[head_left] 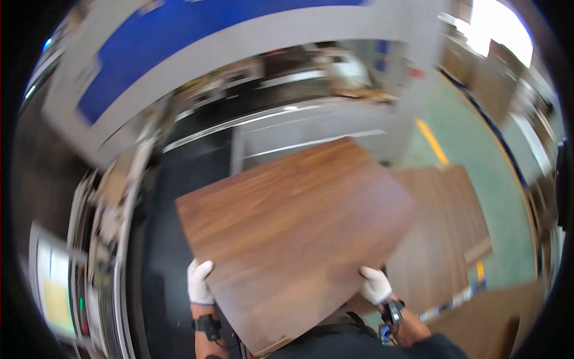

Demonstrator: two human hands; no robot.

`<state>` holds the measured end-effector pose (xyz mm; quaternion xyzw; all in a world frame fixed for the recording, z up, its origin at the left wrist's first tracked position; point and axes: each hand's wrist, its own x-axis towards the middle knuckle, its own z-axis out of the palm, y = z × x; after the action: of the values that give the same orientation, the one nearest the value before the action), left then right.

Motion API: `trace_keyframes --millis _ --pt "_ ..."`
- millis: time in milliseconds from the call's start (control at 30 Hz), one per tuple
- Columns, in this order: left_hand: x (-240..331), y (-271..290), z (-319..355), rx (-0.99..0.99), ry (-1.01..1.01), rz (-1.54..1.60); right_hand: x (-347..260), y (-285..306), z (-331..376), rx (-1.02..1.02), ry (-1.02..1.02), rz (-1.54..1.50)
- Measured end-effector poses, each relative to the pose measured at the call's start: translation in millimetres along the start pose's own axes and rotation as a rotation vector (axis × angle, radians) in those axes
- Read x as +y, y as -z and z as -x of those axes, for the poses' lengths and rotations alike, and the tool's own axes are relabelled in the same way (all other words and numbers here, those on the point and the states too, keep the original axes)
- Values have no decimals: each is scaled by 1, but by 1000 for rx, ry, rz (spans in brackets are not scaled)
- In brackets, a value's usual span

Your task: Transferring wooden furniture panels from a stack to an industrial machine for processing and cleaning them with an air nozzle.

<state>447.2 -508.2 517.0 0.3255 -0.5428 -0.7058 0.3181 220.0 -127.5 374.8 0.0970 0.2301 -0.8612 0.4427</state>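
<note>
A large brown wood-grain panel (299, 233) is held up in front of me, tilted, with one corner toward my body. My left hand (200, 281), in a white glove, grips its left edge with the thumb on top. At the near right edge my right hand (375, 285), gloved alike, is closed on the panel; its fingers underneath are hidden. Beneath the panel's left side runs a black conveyor belt (170, 239). To the right, partly covered by the held panel, lie more wood-grain panels (442, 221).
A big white and blue machine frame (251, 48) arches over the far side. Along the left runs a metal rail (125, 239), with a screen (54, 281) beyond it. Brown boards (490, 323) stand at the lower right. Green floor (478, 155) with yellow marks stretches along the right.
</note>
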Motion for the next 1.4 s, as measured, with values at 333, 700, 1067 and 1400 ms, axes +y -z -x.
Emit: trace_keyframes --millis 333,700,1067,1400 --pt "-42 136 42 458 -227 329 63 -140 -215 -324 -224 417" --pt "-125 246 -120 888 -255 332 192 -277 -506 -453 -554 590" --pt "-33 218 -128 1046 546 -991 153 -343 -580 -761 -295 2364" --pt "-61 38 -212 829 934 -1286 209 -400 -686 -2080 481 2141"
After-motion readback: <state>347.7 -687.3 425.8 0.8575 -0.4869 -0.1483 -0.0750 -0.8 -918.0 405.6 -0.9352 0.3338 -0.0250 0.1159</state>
